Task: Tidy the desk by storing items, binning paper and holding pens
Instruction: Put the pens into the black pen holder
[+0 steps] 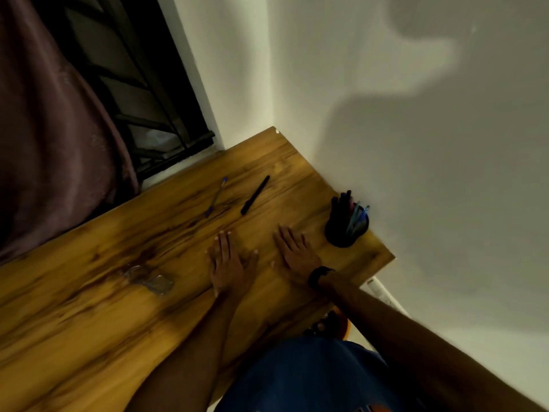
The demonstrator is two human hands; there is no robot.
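**Head view: both hands flat on the desk, two pens left to gather**

Head-camera picture of a wooden desk (89, 307) set into a white wall corner, with a curtain (53, 129) and a barred window (142, 84) at far left. Both hands lie palm-down on the wood with fingers spread and nothing in them: the left hand (227, 264) sits just left of the right hand (297, 252), which wears a dark wrist band (319, 276). A black pen holder (346, 226), already full of pens, stands at the right edge against the wall, near the right hand. Beyond the hands lie two loose pens, well apart from the holder: a black pen (255, 195) and, to its left, a blue pen (216, 197). A crumpled clear wrapper (148, 278) lies nearer, to the left of the left hand. Judged step: collecting the loose pens. Best done by reaching forward, pinching each barrel mid-length and lifting it clear. Nothing blocks the reach; the crowded holder may resist insertion, and the wrapper looks like binning material.
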